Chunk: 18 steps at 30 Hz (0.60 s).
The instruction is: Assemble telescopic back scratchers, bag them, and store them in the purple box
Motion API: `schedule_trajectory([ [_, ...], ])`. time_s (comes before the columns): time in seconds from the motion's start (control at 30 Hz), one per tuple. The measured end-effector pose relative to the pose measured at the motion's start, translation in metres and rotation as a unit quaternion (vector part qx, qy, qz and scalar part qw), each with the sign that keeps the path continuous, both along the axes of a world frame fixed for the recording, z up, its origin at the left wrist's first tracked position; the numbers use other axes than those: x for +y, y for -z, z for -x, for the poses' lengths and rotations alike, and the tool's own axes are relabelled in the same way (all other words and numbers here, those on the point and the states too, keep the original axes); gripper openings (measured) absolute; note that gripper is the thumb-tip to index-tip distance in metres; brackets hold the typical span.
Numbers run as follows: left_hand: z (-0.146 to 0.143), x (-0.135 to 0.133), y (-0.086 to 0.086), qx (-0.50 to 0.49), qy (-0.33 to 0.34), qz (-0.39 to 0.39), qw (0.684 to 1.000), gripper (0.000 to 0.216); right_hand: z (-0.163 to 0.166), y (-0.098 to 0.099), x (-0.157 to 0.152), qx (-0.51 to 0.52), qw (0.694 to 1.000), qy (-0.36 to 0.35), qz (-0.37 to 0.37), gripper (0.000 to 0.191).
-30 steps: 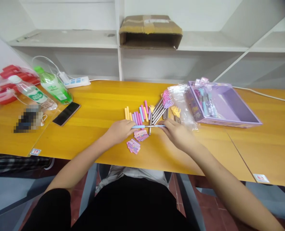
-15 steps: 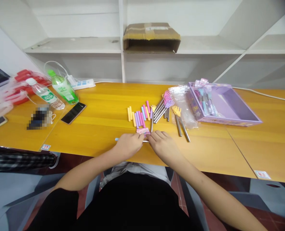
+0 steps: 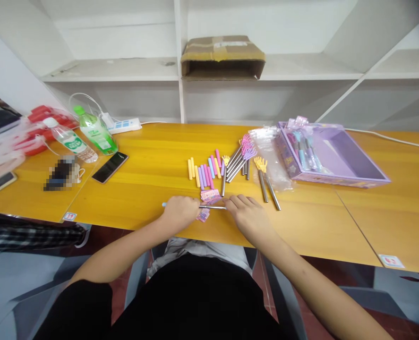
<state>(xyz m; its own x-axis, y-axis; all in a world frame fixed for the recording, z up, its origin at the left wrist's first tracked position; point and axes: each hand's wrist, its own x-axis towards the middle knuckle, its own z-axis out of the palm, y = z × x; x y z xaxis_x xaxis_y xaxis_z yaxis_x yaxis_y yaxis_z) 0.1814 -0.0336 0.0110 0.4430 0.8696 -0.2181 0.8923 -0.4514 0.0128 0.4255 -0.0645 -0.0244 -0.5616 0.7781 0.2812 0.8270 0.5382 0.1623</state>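
My left hand [image 3: 179, 212] is closed around a thin metal rod with a light blue grip [image 3: 212, 207], held level just above the yellow table [image 3: 152, 165]. The blue end sticks out to the left of my fist. My right hand [image 3: 246, 215] is curled at the rod's other end, fingertips pinching it. Small pink cards [image 3: 207, 196] lie just beyond and under the rod. Further back lie several coloured grip sleeves [image 3: 204, 170] and a fan of metal rods with small hand-shaped tips [image 3: 239, 158].
A purple box [image 3: 337, 156] with packed items stands at the right, with clear plastic bags [image 3: 269, 151] beside it. At the left are a phone [image 3: 110, 166], two bottles [image 3: 89, 130], a power strip [image 3: 122, 125] and red packets [image 3: 39, 118]. A cardboard box [image 3: 223, 56] sits on the shelf.
Both hands drew the rod back toward the table's near edge. They came close together half a second ago, and have now spread apart along the rod.
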Motion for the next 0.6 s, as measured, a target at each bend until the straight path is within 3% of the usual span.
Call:
schedule_trajectory([
  [0.13,0.032,0.006,-0.001,0.026,-0.039,-0.029,0.998,0.057,-0.042,0.002,0.006,-0.002,1.000,0.002,-0.028,0.027],
  [0.3,0.103,0.021,0.004,0.076,-0.077,-0.058,0.992,0.049,-0.136,0.008,0.013,0.011,0.997,0.046,-0.063,0.032],
  [0.4,0.145,0.025,0.010,0.089,-0.080,-0.094,0.988,0.051,-0.185,0.006,0.009,0.000,0.996,0.084,-0.013,0.036],
  [0.5,0.169,0.023,0.015,0.085,-0.074,-0.113,0.987,0.053,-0.206,0.003,0.001,-0.009,0.993,0.111,0.041,0.037],
  [0.6,0.172,0.017,0.017,0.080,-0.064,-0.116,0.988,0.053,-0.207,0.003,-0.005,-0.010,0.992,0.116,0.038,0.035],
])
